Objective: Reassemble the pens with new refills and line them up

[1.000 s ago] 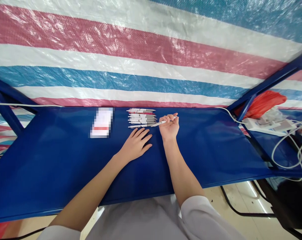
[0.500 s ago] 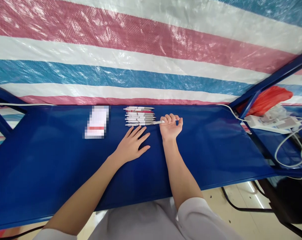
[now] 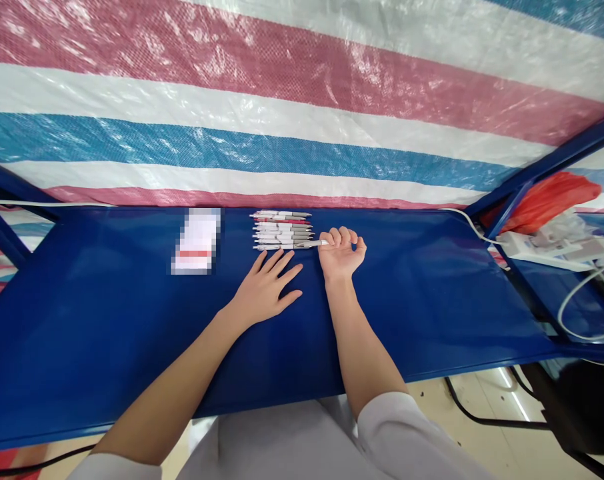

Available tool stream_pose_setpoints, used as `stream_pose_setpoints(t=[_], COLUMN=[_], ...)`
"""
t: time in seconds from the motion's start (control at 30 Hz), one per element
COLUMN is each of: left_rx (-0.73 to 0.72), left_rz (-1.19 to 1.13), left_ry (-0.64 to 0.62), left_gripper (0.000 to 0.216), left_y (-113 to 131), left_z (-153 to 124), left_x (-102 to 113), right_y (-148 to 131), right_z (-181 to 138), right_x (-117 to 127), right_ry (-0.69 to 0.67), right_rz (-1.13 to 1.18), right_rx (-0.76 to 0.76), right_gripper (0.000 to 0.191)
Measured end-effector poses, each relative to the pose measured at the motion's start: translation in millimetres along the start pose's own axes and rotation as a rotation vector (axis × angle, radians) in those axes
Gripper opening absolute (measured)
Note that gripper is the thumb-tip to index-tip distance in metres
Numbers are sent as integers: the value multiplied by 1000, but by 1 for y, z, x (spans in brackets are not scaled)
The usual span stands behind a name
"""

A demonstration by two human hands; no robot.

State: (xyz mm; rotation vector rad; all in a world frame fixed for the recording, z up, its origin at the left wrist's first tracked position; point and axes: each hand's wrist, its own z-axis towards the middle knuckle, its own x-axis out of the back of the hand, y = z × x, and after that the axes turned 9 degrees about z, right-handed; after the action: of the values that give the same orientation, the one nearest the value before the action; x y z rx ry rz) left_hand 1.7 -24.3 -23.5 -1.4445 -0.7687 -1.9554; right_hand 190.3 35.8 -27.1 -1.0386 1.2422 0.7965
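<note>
A row of several white and grey pens [image 3: 282, 230] lies side by side at the back middle of the blue table [image 3: 422, 293]. My right hand [image 3: 341, 255] rests on the table just right of the row, its fingers curled round one pen [image 3: 312, 244] whose tip lies against the nearest pen of the row. My left hand [image 3: 268, 288] lies flat on the table with fingers spread, just in front of the pens, holding nothing.
A small white packet with a red stripe [image 3: 197, 249] lies left of the pens. A striped tarpaulin [image 3: 282, 120] hangs behind the table. At the right, a white power strip [image 3: 547, 252] with cables and a red bag [image 3: 547, 200] sit on a neighbouring shelf.
My right hand has lowered the pen from a raised slant to lie flat beside the row. My left hand has stayed flat in place.
</note>
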Motion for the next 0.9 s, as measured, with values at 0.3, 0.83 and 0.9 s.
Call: stream_pose_setpoints(t=[0.3,0.83,0.9], left_rx=[-3,-13,-13], left_rz=[-5,85,81], left_ry=[32,13,12], left_gripper=[49,49,49], left_y=[-1,1,1], left_z=[0,0,0], left_x=[-1,0,0], right_y=[-1,-3,-3], right_z=[2,4,4], right_x=[-1,2,2], right_ry=[35,28,19], right_rz=[168,378,387], right_rx=[-55,-122,-127], right_gripper=[24,23,24])
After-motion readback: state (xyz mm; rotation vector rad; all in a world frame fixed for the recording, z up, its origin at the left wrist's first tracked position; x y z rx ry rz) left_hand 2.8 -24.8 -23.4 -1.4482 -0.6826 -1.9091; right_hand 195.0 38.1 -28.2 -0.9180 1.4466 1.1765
